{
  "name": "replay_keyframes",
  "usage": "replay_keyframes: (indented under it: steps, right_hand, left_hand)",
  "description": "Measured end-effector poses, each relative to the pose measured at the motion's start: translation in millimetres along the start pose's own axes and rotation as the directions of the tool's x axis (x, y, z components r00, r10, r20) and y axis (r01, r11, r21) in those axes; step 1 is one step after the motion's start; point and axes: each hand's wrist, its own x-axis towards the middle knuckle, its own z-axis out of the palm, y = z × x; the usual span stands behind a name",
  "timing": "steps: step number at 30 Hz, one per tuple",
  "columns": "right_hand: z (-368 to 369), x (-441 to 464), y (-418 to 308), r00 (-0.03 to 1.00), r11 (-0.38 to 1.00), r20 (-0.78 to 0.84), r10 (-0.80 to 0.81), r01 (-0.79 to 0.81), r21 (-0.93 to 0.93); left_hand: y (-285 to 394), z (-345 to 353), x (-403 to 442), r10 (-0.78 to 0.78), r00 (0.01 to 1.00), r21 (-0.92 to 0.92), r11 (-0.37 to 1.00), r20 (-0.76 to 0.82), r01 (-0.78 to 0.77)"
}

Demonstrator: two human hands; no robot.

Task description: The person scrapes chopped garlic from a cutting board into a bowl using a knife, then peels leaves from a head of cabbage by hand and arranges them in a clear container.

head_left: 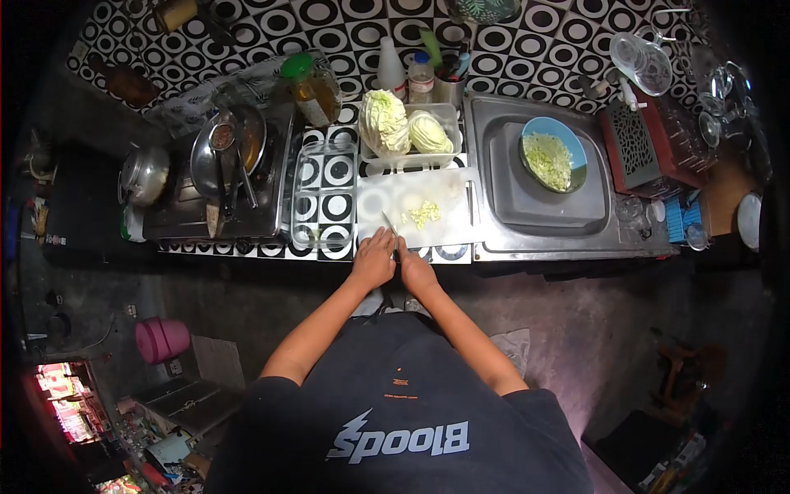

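My right hand point(417, 270) is closed round the handle of a knife point(390, 222), at the front edge of a white cutting board point(374, 202). The blade points away from me and to the left. Close beside it, my left hand point(374, 260) has its fingers bent together near the blade; what they hold, if anything, is hidden. A small pile of chopped cabbage point(425, 215) lies on the board, right of the blade. Behind the board, a clear plastic container point(447, 123) holds a large piece of cabbage point(383, 123) and a smaller piece point(429, 132).
A blue bowl point(576, 140) of shredded cabbage stands over the sink point(494, 206) at right. Left of the board lies a clear plastic tray point(325, 240). Further left are a stove with a pan point(202, 156) and a pot point(143, 177). A green-lidded jar point(317, 103) stands behind.
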Motion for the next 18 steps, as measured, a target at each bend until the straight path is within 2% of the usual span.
replay_keyframes:
  steps: [4,7,10,13,18]
  right_hand:
    - [1.7,0.1,-1.7,0.999,1.000,-0.040,-0.008,0.007,-0.007]
    - [-8.0,-14.8,-9.5,0.996,0.997,0.045,0.077,-0.076,-0.015]
    - [-1.6,-29.2,-3.1,0.997,0.993,0.028,0.069,-0.066,-0.098]
    - [3.7,-21.9,-2.9,0.997,0.992,-0.009,0.075,-0.075,-0.102]
    - [5.1,8.4,-14.8,0.994,0.987,-0.041,0.105,-0.109,-0.115]
  left_hand:
    - [0.5,-4.3,1.7,0.008,1.000,-0.007,1.000,0.010,-0.008]
    - [-4.2,-2.6,0.9,0.033,0.999,-0.004,0.999,-0.009,-0.033]
    - [-15.9,-1.0,5.1,0.098,0.995,0.001,0.995,-0.017,-0.098]
    - [-27.7,-3.5,7.7,0.168,0.985,-0.008,0.986,-0.040,-0.168]
    - [-33.3,-11.3,11.9,0.197,0.980,-0.059,0.979,-0.015,-0.197]
